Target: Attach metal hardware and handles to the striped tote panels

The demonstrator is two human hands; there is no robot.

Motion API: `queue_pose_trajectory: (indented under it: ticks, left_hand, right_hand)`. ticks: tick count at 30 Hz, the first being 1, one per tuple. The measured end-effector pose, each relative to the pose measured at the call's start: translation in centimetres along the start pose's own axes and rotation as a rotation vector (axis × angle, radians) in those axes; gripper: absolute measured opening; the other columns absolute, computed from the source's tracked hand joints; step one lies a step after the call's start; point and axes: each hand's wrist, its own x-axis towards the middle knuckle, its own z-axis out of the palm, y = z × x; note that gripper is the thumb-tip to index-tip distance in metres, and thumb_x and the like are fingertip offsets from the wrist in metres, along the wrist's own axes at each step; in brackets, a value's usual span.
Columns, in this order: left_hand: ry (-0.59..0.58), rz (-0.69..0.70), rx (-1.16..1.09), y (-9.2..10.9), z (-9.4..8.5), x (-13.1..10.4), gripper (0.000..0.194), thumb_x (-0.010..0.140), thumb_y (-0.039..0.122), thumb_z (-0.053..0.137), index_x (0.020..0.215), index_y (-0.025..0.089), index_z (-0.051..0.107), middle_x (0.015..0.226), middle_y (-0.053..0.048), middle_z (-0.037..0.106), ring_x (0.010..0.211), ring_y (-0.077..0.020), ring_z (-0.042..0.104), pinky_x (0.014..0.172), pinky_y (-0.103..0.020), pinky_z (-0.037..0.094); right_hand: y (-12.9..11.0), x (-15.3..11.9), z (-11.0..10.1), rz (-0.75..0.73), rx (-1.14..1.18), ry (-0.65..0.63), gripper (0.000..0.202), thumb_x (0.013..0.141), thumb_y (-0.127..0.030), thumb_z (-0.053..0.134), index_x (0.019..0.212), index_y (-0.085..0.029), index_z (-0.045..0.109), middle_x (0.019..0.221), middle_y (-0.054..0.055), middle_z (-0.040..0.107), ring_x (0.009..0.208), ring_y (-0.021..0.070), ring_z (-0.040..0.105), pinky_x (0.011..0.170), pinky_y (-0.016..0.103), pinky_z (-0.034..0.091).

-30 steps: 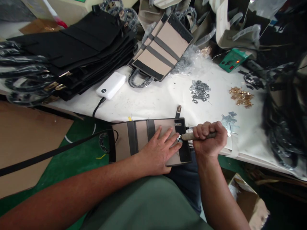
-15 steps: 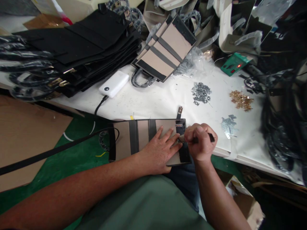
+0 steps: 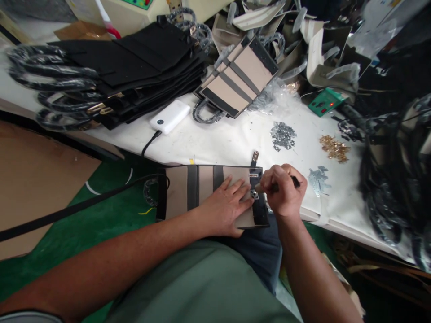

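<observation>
My left hand [image 3: 224, 206] lies flat with fingers spread on a beige bag panel [image 3: 177, 188] crossed by dark strips. A black band [image 3: 260, 215] runs along the panel's right end. On that band sits a small square metal plate [image 3: 254, 194], close to my left fingertips. My right hand [image 3: 284, 188] is closed around a hand tool [image 3: 296, 181] with a dark rear end and a paler front; its exact kind is hidden by the fingers. The tool's front end is just above the plate. A strap with a gold metal fitting [image 3: 255, 157] sticks out from the panel's far edge.
Black bags [image 3: 128, 58] with wrapped handles are stacked at the left, beside a white power bank [image 3: 170, 116]. Piles of dark plates [image 3: 283, 135], gold pieces [image 3: 334, 149] and silver plates [image 3: 318, 179] lie on the white table [image 3: 215, 143]. A green control box [image 3: 326, 101] stands behind them.
The tool's front end has moved up and away from the small plate, which now shows more fully. My left hand stays on the panel. The whole view has shifted slightly.
</observation>
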Motion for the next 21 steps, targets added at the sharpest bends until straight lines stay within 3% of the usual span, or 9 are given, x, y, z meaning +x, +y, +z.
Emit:
queue_pose_trajectory:
  ticks: [6,10,12,14,17,19,21]
  left_hand:
    - [0.041,-0.007,-0.047,0.1,0.4,0.0,0.084,0.076,0.053,0.074,0.147,0.015,0.051,0.158,-0.02,0.043,0.151,-0.0419,0.026,0.126,-0.061,0.011]
    - [0.112,0.003,-0.113,0.0,1.0,0.0,0.087,0.076,0.045,0.074,0.152,0.017,0.044,0.155,-0.017,0.048,0.15,-0.0417,0.029,0.125,-0.062,0.012]
    - [0.122,0.002,-0.117,-0.1,1.0,-0.1,0.086,0.076,0.044,0.073,0.152,0.017,0.044,0.155,-0.017,0.048,0.15,-0.0411,0.029,0.126,-0.061,0.011]
    - [0.098,0.004,-0.095,-0.1,0.8,-0.2,0.087,0.075,0.048,0.075,0.151,0.015,0.046,0.157,-0.02,0.045,0.151,-0.0418,0.028,0.125,-0.06,0.011]
    - [0.064,0.021,-0.057,-0.2,0.6,-0.3,0.086,0.074,0.056,0.075,0.146,0.014,0.052,0.159,-0.022,0.041,0.151,-0.0431,0.026,0.124,-0.061,0.011]
    - [0.061,0.024,-0.043,-0.2,0.5,-0.4,0.084,0.076,0.06,0.074,0.144,0.014,0.054,0.159,-0.022,0.04,0.151,-0.0429,0.025,0.124,-0.061,0.01]
    - [0.069,0.022,-0.035,-0.2,0.5,-0.5,0.085,0.076,0.061,0.074,0.144,0.014,0.054,0.16,-0.022,0.04,0.151,-0.0424,0.026,0.125,-0.06,0.01]
  right_hand:
    - [-0.8,-1.6,0.9,-0.165,-0.351,-0.334,0.036,0.094,-0.028,0.062,0.06,-0.021,0.051,0.057,-0.002,0.054,0.053,0.0108,0.049,0.056,0.026,0.041]
    - [-0.5,-2.1,1.6,-0.385,-0.517,-0.521,0.028,0.088,-0.017,0.062,0.063,-0.021,0.052,0.059,-0.002,0.058,0.053,0.0106,0.052,0.056,0.025,0.041]
    - [0.1,-2.2,1.3,-0.429,-0.539,-0.559,0.025,0.086,-0.014,0.063,0.064,-0.021,0.054,0.061,-0.001,0.06,0.055,0.0116,0.055,0.057,0.027,0.042]
    - [0.6,-2.1,0.7,-0.379,-0.486,-0.486,0.024,0.088,-0.014,0.063,0.066,-0.021,0.055,0.062,-0.001,0.061,0.056,0.0125,0.056,0.059,0.028,0.044]
    - [0.3,-1.2,0.0,-0.191,-0.265,-0.213,0.032,0.092,-0.02,0.061,0.062,-0.021,0.049,0.056,-0.003,0.054,0.051,0.0124,0.052,0.054,0.029,0.043]
    - [-0.9,-0.5,0.0,-0.096,-0.086,-0.08,0.035,0.092,-0.023,0.061,0.06,-0.022,0.045,0.051,-0.005,0.048,0.045,0.0119,0.047,0.048,0.028,0.04]
    - [-2.6,-0.1,0.4,-0.108,0.045,-0.041,0.033,0.089,-0.023,0.062,0.059,-0.022,0.046,0.049,-0.006,0.046,0.041,0.0112,0.044,0.044,0.027,0.039]
